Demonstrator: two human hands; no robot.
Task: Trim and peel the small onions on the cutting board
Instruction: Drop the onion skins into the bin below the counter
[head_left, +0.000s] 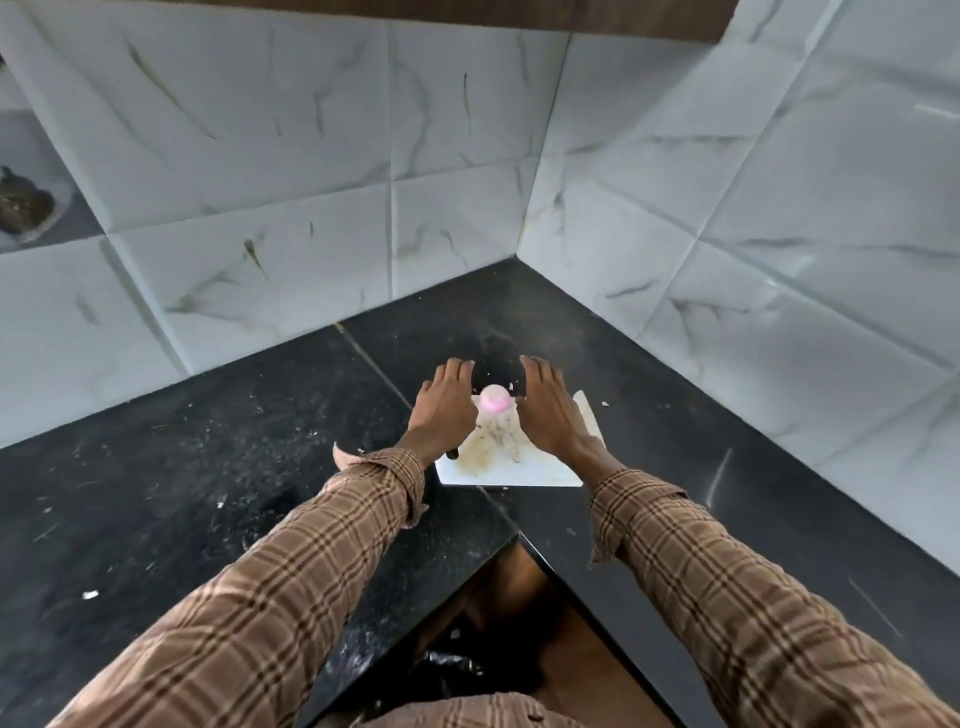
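Person wears long-sleeve shirt, brown/tan plaid w/ darker brown lines. Left sleeve (249, 587) fills lower left of frame, right sleeve (753, 597) lower right. Both cuffs unbuttoned, edges open at wrists. Same fabric w/ one small button at bottom centre.

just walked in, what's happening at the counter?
A person stands at a black corner counter with both hands over a white cutting board. A pink peeled onion sits at the board's far end, between the left hand and the right hand. Neither hand plainly grips it; the fingers look relaxed.
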